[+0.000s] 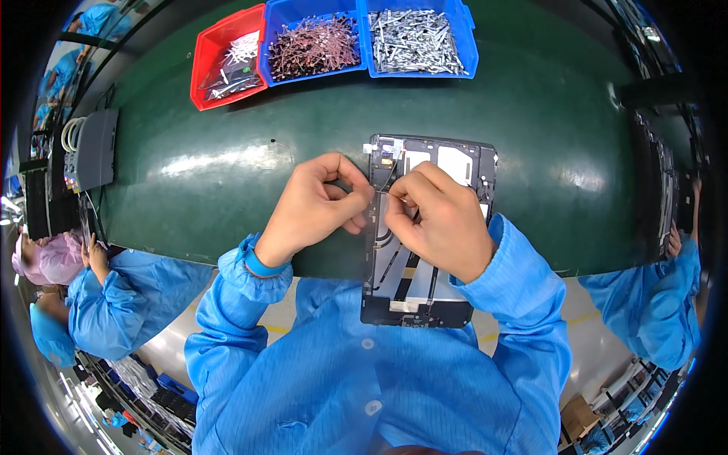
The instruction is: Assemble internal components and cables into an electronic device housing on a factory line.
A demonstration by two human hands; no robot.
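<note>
An opened tablet [379, 311] lies on the green table in front of me, its inner parts and dark ribbon cables showing. My left hand [318, 203], with a blue band at the wrist, is pinched closed at the tablet's upper left edge. Over the upper middle of the tablet, my right hand [438, 220] is also closed in a pinch. A thin dark wire [390, 176] runs down from the top of the tablet to the fingertips of both hands. Its end is hidden by the fingers.
At the back of the table [189, 212] stand a red bin [200, 72] and two blue bins [365, 38] full of small wired and silvery parts. A small wired piece [274, 141] lies left of my hands. A grey box [97, 148] stands far left. People work on both sides.
</note>
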